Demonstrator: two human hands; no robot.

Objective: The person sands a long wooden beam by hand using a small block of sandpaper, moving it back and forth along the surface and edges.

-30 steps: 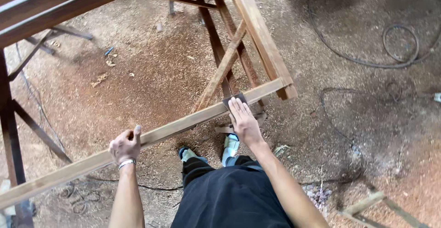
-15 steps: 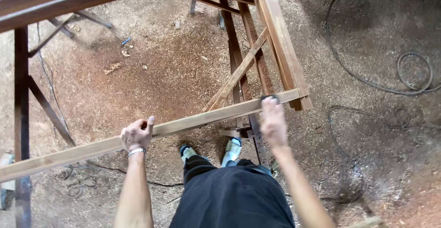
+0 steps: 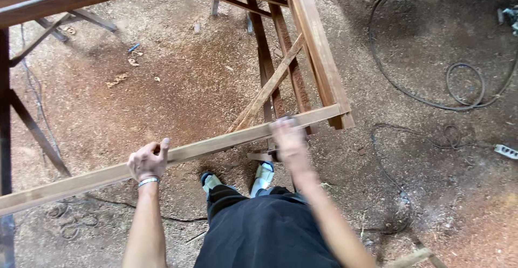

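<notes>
Long wooden rail (image 3: 216, 146) runs aslant across the view, its far end meeting the wooden frame (image 3: 318, 57); left hand (image 3: 147, 163) clasps the rail, fingers (image 3: 163, 148) curled over its top edge; right hand (image 3: 288, 138) lies on the rail near that corner, motion-blurred, finger state cannot be told; black cable (image 3: 458, 84) looped on the sawdust floor (image 3: 162, 95).

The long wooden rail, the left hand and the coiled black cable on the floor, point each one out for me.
long wooden rail (image 3: 216, 146): head view, bare top face between the hands.
left hand (image 3: 147, 163): head view, back of the hand gripping the rail.
coiled black cable (image 3: 463, 65): head view, top of the loop on the sawdust floor.
</notes>
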